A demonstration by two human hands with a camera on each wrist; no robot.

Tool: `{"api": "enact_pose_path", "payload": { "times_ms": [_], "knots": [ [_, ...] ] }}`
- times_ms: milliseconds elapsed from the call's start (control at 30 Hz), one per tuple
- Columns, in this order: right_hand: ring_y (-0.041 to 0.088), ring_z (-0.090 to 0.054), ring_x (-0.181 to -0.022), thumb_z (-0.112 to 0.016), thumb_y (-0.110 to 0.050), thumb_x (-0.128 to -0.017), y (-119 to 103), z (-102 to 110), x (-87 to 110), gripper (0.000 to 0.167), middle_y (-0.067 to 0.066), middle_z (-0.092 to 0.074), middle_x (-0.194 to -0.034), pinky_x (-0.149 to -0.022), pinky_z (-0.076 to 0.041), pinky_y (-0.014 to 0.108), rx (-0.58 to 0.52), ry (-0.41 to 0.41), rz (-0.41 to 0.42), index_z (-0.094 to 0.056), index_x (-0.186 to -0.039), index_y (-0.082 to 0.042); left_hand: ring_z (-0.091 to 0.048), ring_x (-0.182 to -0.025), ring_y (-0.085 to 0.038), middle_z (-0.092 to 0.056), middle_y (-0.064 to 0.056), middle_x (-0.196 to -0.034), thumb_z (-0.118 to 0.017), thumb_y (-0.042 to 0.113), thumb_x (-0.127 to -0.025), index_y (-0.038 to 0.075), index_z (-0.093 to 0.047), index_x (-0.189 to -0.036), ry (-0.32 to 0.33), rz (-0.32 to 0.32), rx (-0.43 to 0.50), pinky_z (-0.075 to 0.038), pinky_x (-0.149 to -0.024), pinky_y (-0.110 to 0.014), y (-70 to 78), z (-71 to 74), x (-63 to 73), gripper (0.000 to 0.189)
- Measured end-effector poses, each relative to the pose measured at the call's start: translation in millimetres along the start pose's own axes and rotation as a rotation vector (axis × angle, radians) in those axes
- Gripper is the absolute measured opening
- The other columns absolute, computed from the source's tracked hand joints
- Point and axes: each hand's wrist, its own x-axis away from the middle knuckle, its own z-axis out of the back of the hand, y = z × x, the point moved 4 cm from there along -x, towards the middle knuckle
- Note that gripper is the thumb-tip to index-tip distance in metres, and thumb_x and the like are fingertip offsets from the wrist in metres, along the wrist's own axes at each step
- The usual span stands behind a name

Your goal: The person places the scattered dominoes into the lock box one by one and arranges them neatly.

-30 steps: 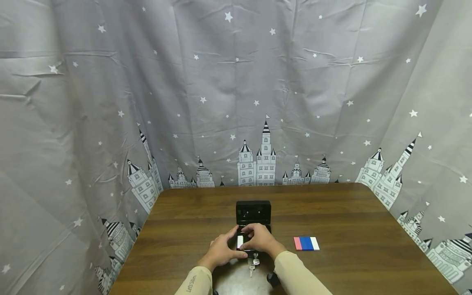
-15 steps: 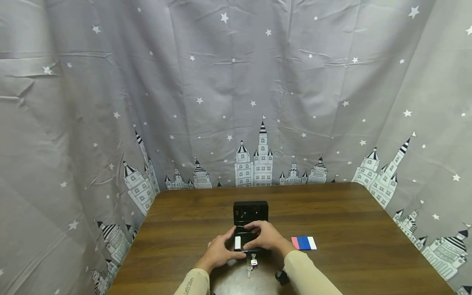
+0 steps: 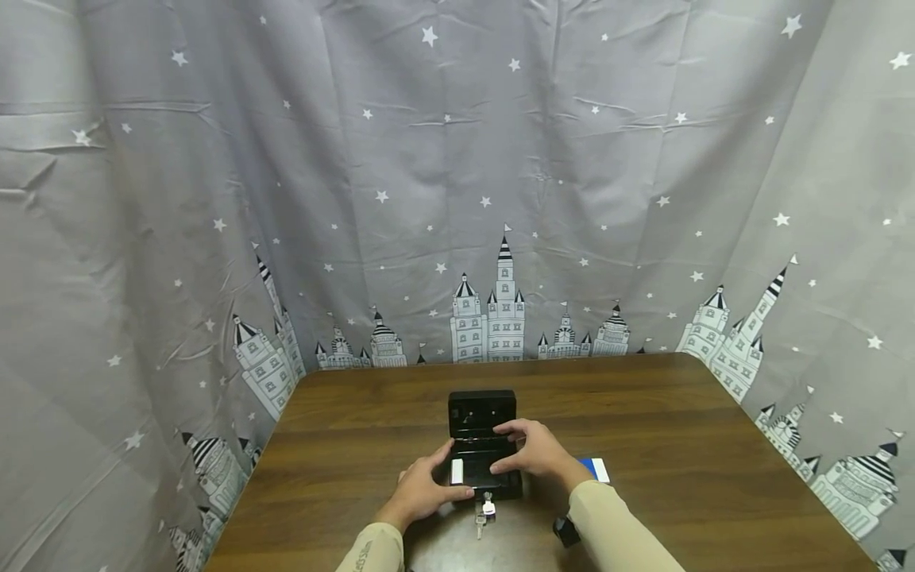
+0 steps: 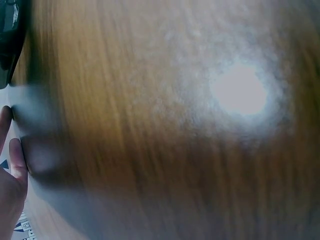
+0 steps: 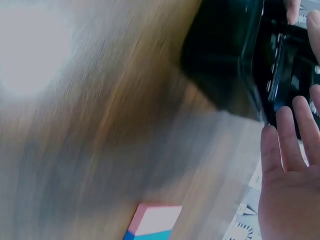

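Observation:
A small black cash box point(image 3: 486, 481) stands on the table, its lid point(image 3: 482, 405) raised at the back. Keys point(image 3: 488, 507) hang at its front. Inside, along the left, lies a white block point(image 3: 457, 471). My left hand point(image 3: 422, 488) holds the box by its left side, thumb along the front edge and a fingertip at the back corner. Over the right part of the box, my right hand point(image 3: 536, 453) has thumb and fingers spread, with nothing between them. In the right wrist view its fingers point(image 5: 287, 132) are extended beside the box.
To the right lies a row of flat blocks, with the blue and white point(image 3: 595, 469) ones showing past my right wrist; the pink one point(image 5: 161, 218) shows in the right wrist view. A grey curtain point(image 3: 400, 159) hangs behind the wooden table point(image 3: 343, 421).
My right hand has moved right, away from the white block, and its fingers have spread apart. It now partly covers the flat blocks. My left hand stays at the box.

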Motion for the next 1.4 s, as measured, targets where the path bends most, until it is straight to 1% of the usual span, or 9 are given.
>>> {"api": "enact_pose_path", "payload": {
  "times_ms": [167, 333, 500, 700, 800, 967, 1200, 1400],
  "knots": [
    [0.037, -0.061, -0.112, -0.094, -0.024, -0.07, 6.9, 10.1, 5.8, 0.069, 0.017, -0.064, -0.126, -0.093, -0.05, 0.054, 0.018, 0.025, -0.026, -0.065, -0.129, -0.004, -0.049, -0.131, -0.044, -0.053, -0.02, -0.145, -0.087, 0.052, -0.073, 0.013, -0.045, -0.153, 0.002, 0.0, -0.003, -0.026, -0.102, -0.068, -2.4, 0.4, -0.4, 0.099],
    [0.038, -0.061, -0.113, -0.095, -0.028, -0.068, 23.2, 20.7, 11.6, 0.07, 0.015, -0.065, -0.123, -0.091, -0.05, 0.055, 0.053, 0.029, -0.037, -0.066, -0.128, -0.006, -0.049, -0.131, -0.044, -0.053, -0.02, -0.144, -0.087, 0.052, -0.072, 0.015, -0.045, -0.153, 0.009, -0.011, -0.015, -0.026, -0.102, -0.068, -2.5, -0.2, -0.2, 0.099],
    [0.039, -0.06, -0.113, -0.096, -0.027, -0.066, 37.5, 31.2, 18.2, 0.072, 0.017, -0.064, -0.125, -0.091, -0.05, 0.055, 0.082, 0.036, -0.053, -0.066, -0.128, -0.004, -0.048, -0.132, -0.044, -0.053, -0.018, -0.146, -0.087, 0.053, -0.072, 0.016, -0.045, -0.154, 0.007, -0.004, -0.014, -0.025, -0.103, -0.068, -2.2, -0.4, 0.0, 0.099],
    [0.037, -0.059, -0.113, -0.098, -0.023, -0.061, 51.2, 47.1, 28.3, 0.072, 0.015, -0.063, -0.124, -0.093, -0.048, 0.056, 0.14, 0.066, -0.104, -0.069, -0.125, -0.006, -0.047, -0.132, -0.044, -0.053, -0.016, -0.146, -0.087, 0.053, -0.072, 0.016, -0.044, -0.154, 0.009, -0.005, -0.025, -0.026, -0.104, -0.067, -1.5, -0.6, -0.7, 0.1],
    [0.041, -0.057, -0.117, -0.099, -0.021, -0.06, 57.7, 54.5, 34.6, 0.072, 0.017, -0.063, -0.126, -0.097, -0.045, 0.058, 0.153, 0.069, -0.107, -0.069, -0.123, -0.006, -0.048, -0.132, -0.044, -0.053, -0.017, -0.146, -0.087, 0.053, -0.072, 0.016, -0.045, -0.154, 0.01, -0.005, -0.028, -0.027, -0.104, -0.066, -0.7, -0.3, -0.3, 0.1],
    [0.046, -0.053, -0.122, -0.099, -0.018, -0.058, 66.7, 65.9, 45.4, 0.072, 0.018, -0.062, -0.127, -0.1, -0.04, 0.063, 0.14, 0.082, -0.122, -0.07, -0.122, -0.004, -0.048, -0.131, -0.044, -0.053, -0.017, -0.145, -0.088, 0.052, -0.071, 0.015, -0.045, -0.153, 0.012, -0.007, -0.022, -0.026, -0.103, -0.068, -0.8, -0.3, 0.3, 0.1],
    [0.043, -0.056, -0.118, -0.1, -0.016, -0.057, 77.1, 80.3, 57.7, 0.072, 0.015, -0.065, -0.123, -0.1, -0.041, 0.061, 0.159, 0.1, -0.165, -0.07, -0.121, -0.004, -0.05, -0.131, -0.042, -0.054, -0.017, -0.145, -0.088, 0.053, -0.071, 0.016, -0.045, -0.153, 0.02, -0.011, -0.026, -0.027, -0.103, -0.067, -3.3, -2.5, -0.9, 0.1],
    [0.041, -0.059, -0.115, -0.099, -0.012, -0.057, 87.5, 88.7, 65.6, 0.071, 0.016, -0.068, -0.12, -0.101, -0.04, 0.061, 0.126, 0.099, -0.202, -0.069, -0.121, 0.0, -0.05, -0.131, -0.042, -0.054, -0.017, -0.145, -0.088, 0.053, -0.071, 0.016, -0.045, -0.154, 0.019, -0.012, -0.023, -0.028, -0.102, -0.067, -3.2, -2.8, -1.5, 0.1]
  ]
}}
